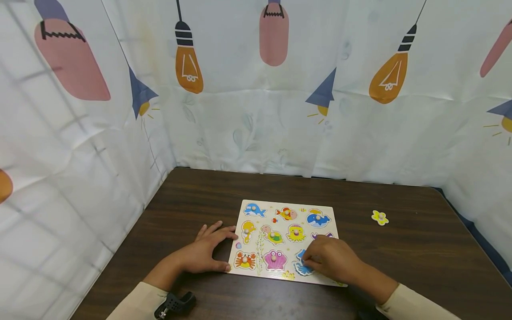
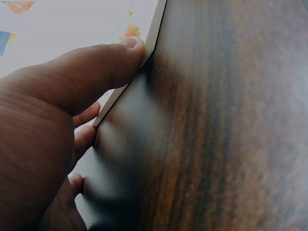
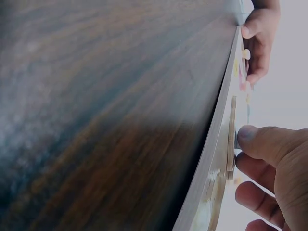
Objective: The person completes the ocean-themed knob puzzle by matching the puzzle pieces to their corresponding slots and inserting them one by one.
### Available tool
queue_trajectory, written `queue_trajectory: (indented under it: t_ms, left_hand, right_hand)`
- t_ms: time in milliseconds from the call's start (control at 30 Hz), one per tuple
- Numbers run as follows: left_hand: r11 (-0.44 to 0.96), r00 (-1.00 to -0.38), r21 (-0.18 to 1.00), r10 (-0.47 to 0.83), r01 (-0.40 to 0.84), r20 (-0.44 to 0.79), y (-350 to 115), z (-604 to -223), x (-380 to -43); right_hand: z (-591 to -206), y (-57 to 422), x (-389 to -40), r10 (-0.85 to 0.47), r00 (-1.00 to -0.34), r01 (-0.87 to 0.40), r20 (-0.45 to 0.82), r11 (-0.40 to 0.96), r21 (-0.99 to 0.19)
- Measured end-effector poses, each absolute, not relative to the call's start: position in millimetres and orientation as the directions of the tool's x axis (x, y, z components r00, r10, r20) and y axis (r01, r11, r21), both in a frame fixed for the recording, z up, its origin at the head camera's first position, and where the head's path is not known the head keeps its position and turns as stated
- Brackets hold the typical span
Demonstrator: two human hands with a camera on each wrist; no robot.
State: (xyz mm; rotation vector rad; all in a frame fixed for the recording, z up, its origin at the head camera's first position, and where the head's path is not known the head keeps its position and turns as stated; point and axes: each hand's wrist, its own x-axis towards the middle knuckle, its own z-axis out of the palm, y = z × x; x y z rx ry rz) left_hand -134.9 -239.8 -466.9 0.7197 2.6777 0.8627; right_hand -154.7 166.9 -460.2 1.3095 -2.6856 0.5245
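A pale wooden puzzle board (image 1: pixel 272 274) with knobbed sea-animal pieces lies on the dark table. My left hand (image 1: pixel 202 253) rests at the board's left edge with its fingers spread; its thumb (image 2: pixel 127 53) touches the near left corner. Over the lower right of the board, my right hand (image 1: pixel 338 260) pinches the knob of a blue puzzle piece (image 1: pixel 302 269), partly hidden under the fingers. Seen from the right wrist, that piece (image 3: pixel 231 139) stands a little above the board face. A pink shell piece (image 1: pixel 275 261) and a crab piece (image 1: pixel 245 260) sit left of it.
A yellow flower-shaped piece (image 1: pixel 380 218) lies loose on the brown table (image 1: pixel 416 249), right of the board. A printed curtain (image 1: pixel 256 129) hangs behind the table and along its left side. A black strap (image 1: pixel 176 304) circles the left wrist.
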Motion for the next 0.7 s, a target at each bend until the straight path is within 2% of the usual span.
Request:
queue_trajectory:
  t_ms: [700]
  left_hand:
    - [0.706,-0.854,0.601,0.515,0.376,-0.07,-239.9,-469.0,-135.8]
  right_hand:
    - [-461.6,160.4,-152.6,-0.728,-0.663,-0.744,0.177,0.612,-0.268]
